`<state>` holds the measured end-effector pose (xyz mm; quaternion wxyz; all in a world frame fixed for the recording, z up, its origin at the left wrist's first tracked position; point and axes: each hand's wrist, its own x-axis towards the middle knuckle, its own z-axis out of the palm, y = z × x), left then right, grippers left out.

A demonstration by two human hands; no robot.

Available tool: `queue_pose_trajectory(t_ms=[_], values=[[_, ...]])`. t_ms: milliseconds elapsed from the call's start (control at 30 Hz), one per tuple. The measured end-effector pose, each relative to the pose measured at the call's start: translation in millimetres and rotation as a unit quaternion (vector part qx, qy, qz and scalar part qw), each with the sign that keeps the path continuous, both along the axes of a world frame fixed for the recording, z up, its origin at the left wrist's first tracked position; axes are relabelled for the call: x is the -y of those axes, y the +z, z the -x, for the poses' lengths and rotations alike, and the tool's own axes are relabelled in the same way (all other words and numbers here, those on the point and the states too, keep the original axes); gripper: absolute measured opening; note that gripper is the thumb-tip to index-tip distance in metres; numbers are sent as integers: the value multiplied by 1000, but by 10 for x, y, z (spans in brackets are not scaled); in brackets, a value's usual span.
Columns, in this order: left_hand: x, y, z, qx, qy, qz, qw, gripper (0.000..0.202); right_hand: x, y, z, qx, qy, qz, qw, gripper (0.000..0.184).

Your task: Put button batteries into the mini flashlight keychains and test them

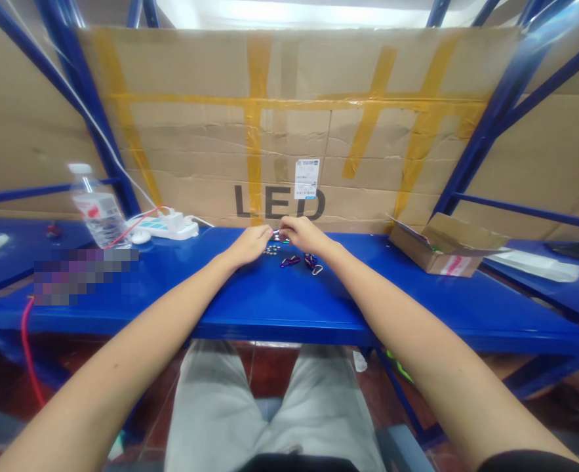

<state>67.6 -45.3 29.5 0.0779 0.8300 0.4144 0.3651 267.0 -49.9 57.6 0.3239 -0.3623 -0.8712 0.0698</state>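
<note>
Now our left hand [250, 245] and right hand [303, 233] curl inward, grip unclear; clips [290, 261] lie nearer the right, towards us

I'm counting two bare hands [251, 244], at least three purple-and-silver metal carabiners [290, 261], one clear plastic bottle [95, 208].

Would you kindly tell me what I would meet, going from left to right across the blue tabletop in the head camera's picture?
Clear plastic bottle, white plastic power strip, the left hand, the right hand, open brown cardboard box.
</note>
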Motion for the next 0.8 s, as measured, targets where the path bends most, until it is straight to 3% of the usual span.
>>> queue_pose_trajectory(t_ms=[267, 367, 600, 700, 800], values=[[31, 17, -22, -20, -5, -31, 999, 25, 21, -12, -1, -27, 29, 49, 998, 23], [74, 38, -42, -21, -6, -49, 999, 20, 29, -15, 17, -77, 31, 131, 988, 22], [164, 57, -72, -65, -13, -116, 991, 13, 95, 50, -3, -179, 48, 312, 932, 21], [188, 55, -112, -88, -15, -138, 986, 15, 108, 80, -35, -199, 58, 319, 925, 21], [194, 45, -164, -98, 5, -128, 987, 27, 81, 66, -44, -184, 61, 279, 941, 21]])
